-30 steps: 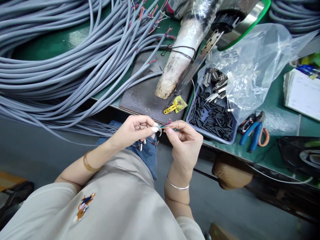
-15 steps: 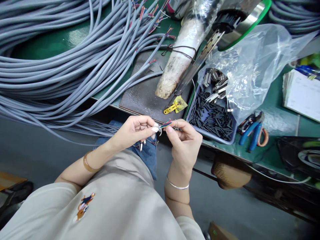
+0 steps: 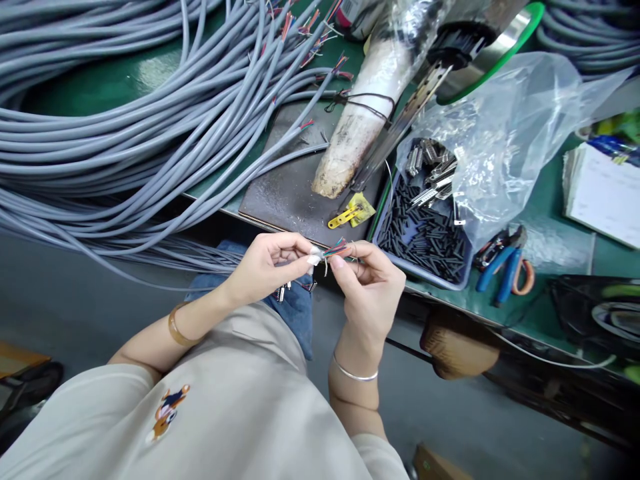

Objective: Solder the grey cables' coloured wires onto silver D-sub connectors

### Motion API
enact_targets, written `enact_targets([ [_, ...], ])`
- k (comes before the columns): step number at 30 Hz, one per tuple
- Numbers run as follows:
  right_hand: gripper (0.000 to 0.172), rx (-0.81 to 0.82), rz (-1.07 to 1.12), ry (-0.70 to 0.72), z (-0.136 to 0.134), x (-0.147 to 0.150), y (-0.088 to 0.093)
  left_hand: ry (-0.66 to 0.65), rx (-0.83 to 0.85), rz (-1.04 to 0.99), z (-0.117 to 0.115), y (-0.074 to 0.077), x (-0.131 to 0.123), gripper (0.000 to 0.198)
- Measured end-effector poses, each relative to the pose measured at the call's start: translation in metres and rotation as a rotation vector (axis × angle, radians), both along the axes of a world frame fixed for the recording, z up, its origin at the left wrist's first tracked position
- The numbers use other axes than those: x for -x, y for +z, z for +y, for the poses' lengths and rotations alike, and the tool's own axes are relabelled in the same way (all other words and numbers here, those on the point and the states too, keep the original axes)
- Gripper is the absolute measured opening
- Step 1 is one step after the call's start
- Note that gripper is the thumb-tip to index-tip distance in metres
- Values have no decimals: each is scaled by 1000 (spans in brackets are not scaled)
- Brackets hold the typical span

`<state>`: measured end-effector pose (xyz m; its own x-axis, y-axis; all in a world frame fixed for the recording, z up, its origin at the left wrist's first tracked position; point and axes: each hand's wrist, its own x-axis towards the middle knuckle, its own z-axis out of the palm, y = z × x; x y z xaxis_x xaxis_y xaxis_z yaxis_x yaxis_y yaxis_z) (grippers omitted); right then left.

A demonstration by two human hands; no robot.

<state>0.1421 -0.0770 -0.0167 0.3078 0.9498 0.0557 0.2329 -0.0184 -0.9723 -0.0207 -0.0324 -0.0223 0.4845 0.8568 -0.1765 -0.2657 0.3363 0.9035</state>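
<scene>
Between my hands, just off the bench's front edge, is the stripped end of a grey cable, its thin coloured wires (image 3: 334, 251) fanned out. My left hand (image 3: 280, 261) is closed on the cable end, thumb and forefinger pinching just behind the wires. White coverings show on those fingertips. My right hand (image 3: 373, 277) is closed too, with thumb and forefinger pinching the tips of the coloured wires. A pale strand hangs down between the two hands. Small metal connectors (image 3: 283, 292) on wires hang below my left hand, over the blue jeans.
Grey cables (image 3: 150, 140) spread across the left. A wrapped white tube (image 3: 345, 140) and a yellow clip (image 3: 345, 217) rest at the dark board (image 3: 280, 193). Right of them are a bin (image 3: 467, 270) of black sleeves and metal connectors, plastic bag (image 3: 505, 140) and blue-handled pliers (image 3: 507, 270).
My hands stay almost in place, still pinching cable and wires. The coloured wires look slightly more spread, and the pale strand hangs lower. The view has shifted slightly.
</scene>
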Motion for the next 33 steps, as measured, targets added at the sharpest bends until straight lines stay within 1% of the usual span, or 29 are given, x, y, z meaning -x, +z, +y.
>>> enact_targets([
  [4, 11, -8, -12, -37, 0, 0, 1, 39, -96, 55, -2, -3, -1, 17],
  [8, 12, -29, 8, -36, -1, 0, 0, 76, -207, 96, -5, -5, -3, 13],
  [12, 11, -39, -68, -40, -5, -1, -1, 116, -321, 167, -8, -6, -5, 13],
  [14, 12, -38, -119, -42, -7, -1, -1, 140, -396, 231, -9, -7, -5, 13],
  [17, 13, -27, -137, -40, -9, -3, 1, 163, -540, 287, -9, -6, -5, 11],
  [22, 10, -66, -156, -23, -10, -5, 7, 142, -744, 324, -10, -1, -3, 11],
  [24, 11, -55, -152, -21, -9, -5, 9, 147, -819, 355, -10, 0, -3, 11],
  [27, 13, -13, -109, -29, -10, -6, 9, 158, -931, 370, -9, -3, -3, 13],
  [31, 13, 12, -111, -41, -11, -7, 9, 175, -1021, 390, -9, -7, -4, 14],
  [33, 12, -12, -139, -20, -11, -7, 9, 177, -1022, 400, -11, -7, -5, 15],
])
